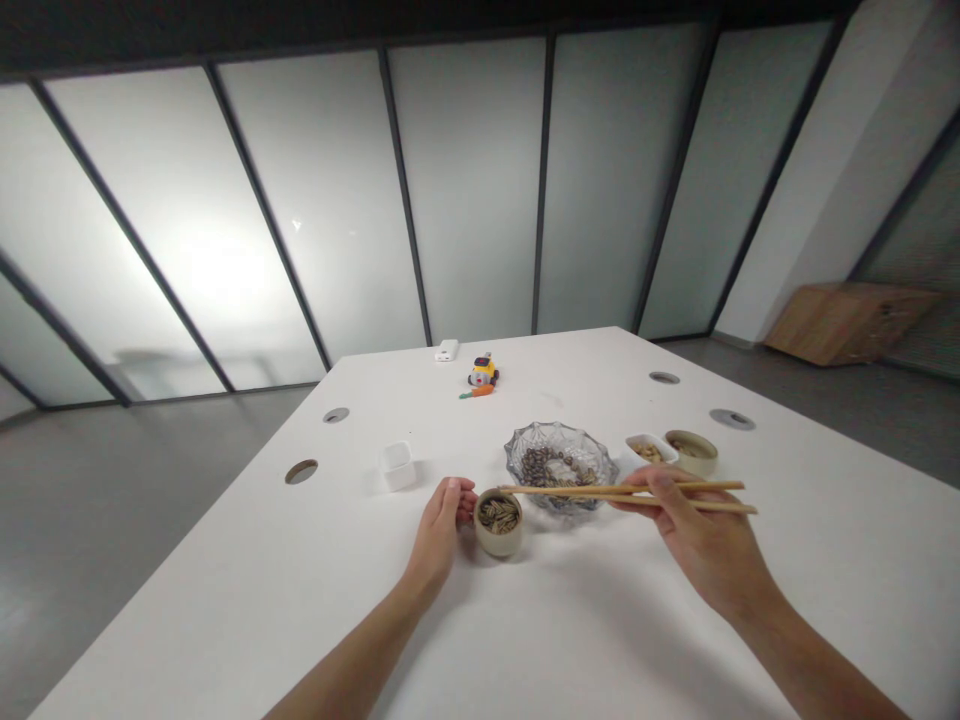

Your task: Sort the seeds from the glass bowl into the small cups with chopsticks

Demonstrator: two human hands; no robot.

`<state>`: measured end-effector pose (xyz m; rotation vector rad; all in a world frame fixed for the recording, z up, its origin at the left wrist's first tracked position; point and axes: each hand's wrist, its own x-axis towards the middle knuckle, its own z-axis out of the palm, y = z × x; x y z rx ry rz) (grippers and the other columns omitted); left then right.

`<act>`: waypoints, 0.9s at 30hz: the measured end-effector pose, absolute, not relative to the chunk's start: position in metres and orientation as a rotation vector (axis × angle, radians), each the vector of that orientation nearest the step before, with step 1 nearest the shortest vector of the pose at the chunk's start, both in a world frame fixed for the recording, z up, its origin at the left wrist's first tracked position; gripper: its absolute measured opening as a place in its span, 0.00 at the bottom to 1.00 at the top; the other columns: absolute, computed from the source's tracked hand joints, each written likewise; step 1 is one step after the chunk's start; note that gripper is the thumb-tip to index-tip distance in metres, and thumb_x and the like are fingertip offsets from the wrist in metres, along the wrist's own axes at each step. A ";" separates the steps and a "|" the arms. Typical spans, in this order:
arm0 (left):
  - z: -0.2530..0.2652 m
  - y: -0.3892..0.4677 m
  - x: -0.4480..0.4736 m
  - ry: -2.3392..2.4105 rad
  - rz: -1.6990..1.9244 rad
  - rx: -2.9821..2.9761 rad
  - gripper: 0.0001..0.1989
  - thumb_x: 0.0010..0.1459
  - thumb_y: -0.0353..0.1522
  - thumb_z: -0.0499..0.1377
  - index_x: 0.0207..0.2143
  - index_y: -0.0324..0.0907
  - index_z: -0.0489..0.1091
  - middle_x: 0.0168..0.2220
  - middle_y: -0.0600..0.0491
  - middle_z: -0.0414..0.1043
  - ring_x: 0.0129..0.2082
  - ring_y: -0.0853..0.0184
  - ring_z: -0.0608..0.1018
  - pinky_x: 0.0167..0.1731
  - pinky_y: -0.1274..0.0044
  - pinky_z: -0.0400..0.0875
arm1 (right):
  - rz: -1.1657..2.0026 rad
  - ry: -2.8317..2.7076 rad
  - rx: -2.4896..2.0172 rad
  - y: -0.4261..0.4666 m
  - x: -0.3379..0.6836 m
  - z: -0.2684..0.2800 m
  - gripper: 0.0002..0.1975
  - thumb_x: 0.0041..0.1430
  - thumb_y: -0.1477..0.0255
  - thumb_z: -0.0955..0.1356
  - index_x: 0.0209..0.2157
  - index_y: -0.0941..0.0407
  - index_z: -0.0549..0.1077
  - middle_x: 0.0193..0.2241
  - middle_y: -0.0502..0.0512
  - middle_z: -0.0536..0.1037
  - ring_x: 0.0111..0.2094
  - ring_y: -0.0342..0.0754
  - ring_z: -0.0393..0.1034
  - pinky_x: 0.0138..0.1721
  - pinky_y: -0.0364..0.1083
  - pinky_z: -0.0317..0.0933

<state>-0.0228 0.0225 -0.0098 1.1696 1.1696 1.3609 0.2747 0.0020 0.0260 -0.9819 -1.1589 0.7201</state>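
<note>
I make out smooth wood in the chopsticks [562,491], glossy, faceted glass, by its look, in the clear bowl [517,457], and a smooth, matt, ceramic-like wall on the round pot [499,543]. Over my feed the white tub [399,474] looks like smooth plastic, the toy truck [484,373] plastic too, and the worktop [247,580] smooth and matt. I see frosted, glass-like panels [465,180] and a wood-grained box [844,325] beyond.

2 forearms [367,642] forward; left grip [437,525] curved, right grip [703,540] pinched.
</note>
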 end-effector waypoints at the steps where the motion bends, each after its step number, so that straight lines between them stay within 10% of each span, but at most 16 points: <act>1: -0.010 0.023 -0.023 1.169 1.361 1.171 0.36 0.57 0.67 0.59 0.39 0.42 0.76 0.35 0.49 0.77 0.36 0.60 0.78 0.42 0.69 0.73 | 0.702 -1.199 -1.011 0.001 0.275 0.026 0.17 0.65 0.51 0.73 0.32 0.50 0.83 0.32 0.56 0.83 0.32 0.53 0.83 0.33 0.51 0.83; 10: -0.009 0.022 -0.022 1.185 1.365 1.161 0.36 0.58 0.66 0.59 0.39 0.42 0.76 0.35 0.49 0.78 0.37 0.59 0.78 0.42 0.69 0.73 | -0.055 -1.453 -1.224 -0.001 0.299 0.044 0.21 0.70 0.51 0.67 0.31 0.48 0.83 0.33 0.54 0.86 0.38 0.55 0.82 0.40 0.53 0.78; 27: -0.008 0.021 -0.023 1.172 1.365 1.156 0.35 0.58 0.66 0.60 0.39 0.42 0.76 0.35 0.49 0.78 0.37 0.60 0.78 0.42 0.69 0.73 | -0.033 -1.654 -1.138 -0.001 0.296 0.038 0.15 0.71 0.57 0.69 0.33 0.48 0.83 0.32 0.51 0.86 0.35 0.52 0.83 0.43 0.52 0.78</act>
